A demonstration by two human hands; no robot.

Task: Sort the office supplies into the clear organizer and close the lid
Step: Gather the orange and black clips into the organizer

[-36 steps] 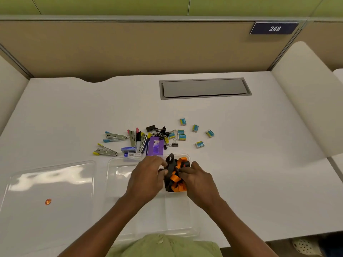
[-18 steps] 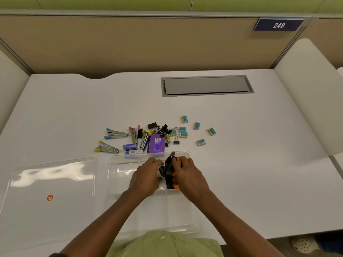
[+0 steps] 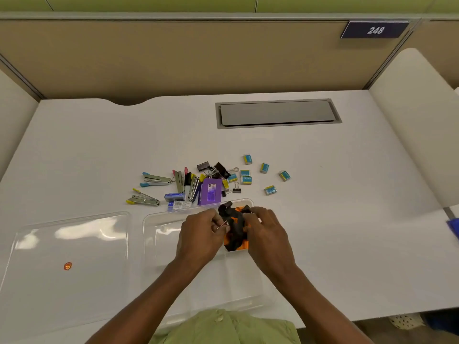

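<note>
The clear organizer (image 3: pixel 159 234) lies open on the white desk in front of me. Its back right compartment holds a bundle of black and orange lanyards (image 3: pixel 233 227). My left hand (image 3: pixel 201 234) pinches a small metal clip at the bundle's left side. My right hand (image 3: pixel 265 232) presses on the bundle from the right. The clear lid (image 3: pixel 67 256) lies flat to the organizer's left. Behind the organizer sit several staplers (image 3: pixel 155 180), a purple box (image 3: pixel 210 191), black binder clips (image 3: pixel 216 168) and several small blue-and-yellow boxes (image 3: pixel 270 189).
A grey cable hatch (image 3: pixel 278 114) is set into the desk at the back. Beige partition walls surround the desk, with a "248" sign (image 3: pixel 375 29) at the upper right. A blue object (image 3: pixel 454 229) shows at the right edge.
Both hands stay on the lanyard bundle in the back right compartment, kneading it down. The orange loops have been tucked in tighter, and my left fingers now pinch a small metal clip.
</note>
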